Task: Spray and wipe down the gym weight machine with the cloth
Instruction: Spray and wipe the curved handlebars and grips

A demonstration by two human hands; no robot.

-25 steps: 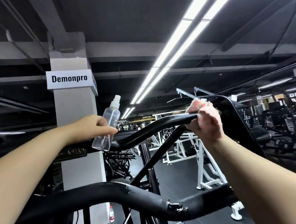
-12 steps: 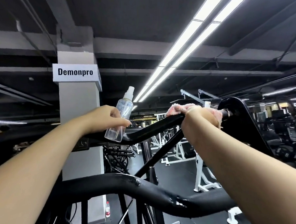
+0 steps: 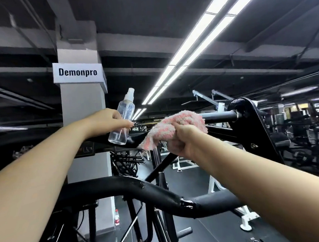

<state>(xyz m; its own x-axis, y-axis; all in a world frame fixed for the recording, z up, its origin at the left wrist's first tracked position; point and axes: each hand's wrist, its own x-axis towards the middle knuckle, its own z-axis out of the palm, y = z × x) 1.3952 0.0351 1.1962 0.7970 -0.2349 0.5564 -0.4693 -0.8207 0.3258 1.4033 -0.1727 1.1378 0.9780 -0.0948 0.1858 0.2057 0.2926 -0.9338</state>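
1. The step in hand looks like wiping the upper handle bar (image 3: 218, 115) of the weight machine (image 3: 248, 115). The right hand (image 3: 184, 143) holds the cloth (image 3: 176, 127), pink and white and bunched, with its fingers curled tight round it; the cloth lies over the bar where it bends down toward the left.

2. The wipe would go best if the person wraps the cloth right round the tube, not just over the top, so the underside where palms grip gets cleaned too.

3. Long strokes along the bar toward the black end plate (image 3: 252, 126) should cover the bare length to the right of the cloth.

4. A loose corner of the cloth hangs down at the left; tucking it into the palm would keep it from dragging.

5. The left hand (image 3: 106, 120) grips the spray bottle (image 3: 124, 121), fingers wrapped round its clear body. The bottle stands tilted, nozzle up, just beside the cloth, with its base near the bar. Whether it touches cannot be told.

6. The nozzle seems to face away from the bar, so it needs turning before any fresh spray.

7. The lower curved bar (image 3: 140, 189), nearer the camera, probably needs wiping as well.
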